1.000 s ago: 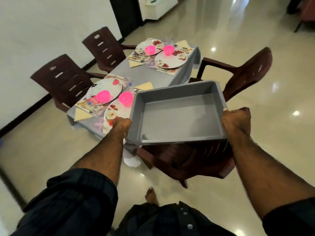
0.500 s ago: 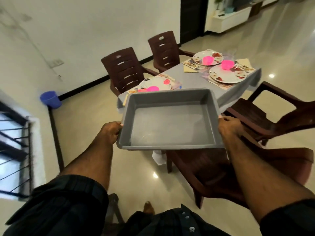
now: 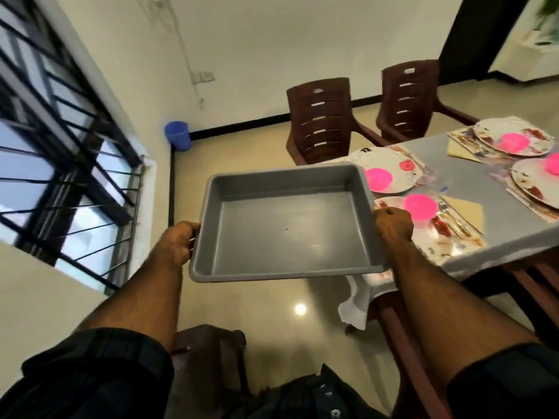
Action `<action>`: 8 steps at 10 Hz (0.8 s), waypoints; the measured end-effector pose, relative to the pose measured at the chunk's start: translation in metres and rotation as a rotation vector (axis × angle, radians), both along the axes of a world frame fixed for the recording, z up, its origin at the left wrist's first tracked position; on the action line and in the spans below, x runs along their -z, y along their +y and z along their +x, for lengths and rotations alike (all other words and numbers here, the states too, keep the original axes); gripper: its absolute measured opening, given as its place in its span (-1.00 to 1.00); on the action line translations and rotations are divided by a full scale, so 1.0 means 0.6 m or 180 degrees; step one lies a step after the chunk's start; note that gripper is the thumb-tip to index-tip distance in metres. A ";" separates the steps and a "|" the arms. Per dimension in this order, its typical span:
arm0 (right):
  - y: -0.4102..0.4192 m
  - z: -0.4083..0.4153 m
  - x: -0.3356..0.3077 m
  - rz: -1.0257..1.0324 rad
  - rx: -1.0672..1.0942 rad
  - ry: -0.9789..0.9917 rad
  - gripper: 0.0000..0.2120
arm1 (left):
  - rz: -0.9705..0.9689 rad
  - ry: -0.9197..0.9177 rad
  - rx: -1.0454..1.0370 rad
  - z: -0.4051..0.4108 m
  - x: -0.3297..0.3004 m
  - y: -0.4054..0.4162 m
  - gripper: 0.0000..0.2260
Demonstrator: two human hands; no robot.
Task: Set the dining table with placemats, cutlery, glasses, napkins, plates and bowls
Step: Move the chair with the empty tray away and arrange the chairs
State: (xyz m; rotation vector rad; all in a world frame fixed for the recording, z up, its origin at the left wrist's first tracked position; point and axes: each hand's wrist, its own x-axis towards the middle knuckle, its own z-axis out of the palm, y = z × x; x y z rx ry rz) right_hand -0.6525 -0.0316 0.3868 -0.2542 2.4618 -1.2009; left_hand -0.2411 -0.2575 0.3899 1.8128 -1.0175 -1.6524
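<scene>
On my far left I am passing the barred window (image 3: 60, 164), with a blue bin (image 3: 178, 135) standing on the floor by the wall beyond it. My left hand (image 3: 177, 246) is gripping the left rim of the empty grey tray (image 3: 284, 237), fingers curled under its edge. I am holding the tray level in the air, out in front of my chest, clear of the table. My right hand (image 3: 393, 226) is clamping the opposite rim in the same way, knuckles just beside the nearest pink bowl (image 3: 420, 207).

To the right, the dining table (image 3: 472, 189) is carrying flowered plates (image 3: 390, 167), each with a pink bowl on it, plus yellow napkins (image 3: 467, 208) and cutlery (image 3: 450, 217) on the placemats; I judge the setting nearly or fully done. Two brown chairs (image 3: 319, 119) are standing behind it.

The risk here is my right hand or the tray's corner clipping that near bowl or plate at the table edge as I am turning, knocking it to the hard floor.
</scene>
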 end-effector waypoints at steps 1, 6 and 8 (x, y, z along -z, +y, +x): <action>-0.099 0.052 0.002 0.0061 -0.0358 -0.0096 -0.67 | -0.0096 -0.0122 -0.0237 0.071 -0.002 -0.048 -0.91; -0.566 0.262 0.084 0.0482 -0.2582 -0.0428 -0.76 | 0.0295 -0.0050 -0.2028 0.345 0.098 -0.038 -0.83; -0.750 0.352 0.254 0.0845 -0.3898 -0.0289 -0.84 | 0.0552 -0.0247 -0.3243 0.402 0.170 0.082 -0.87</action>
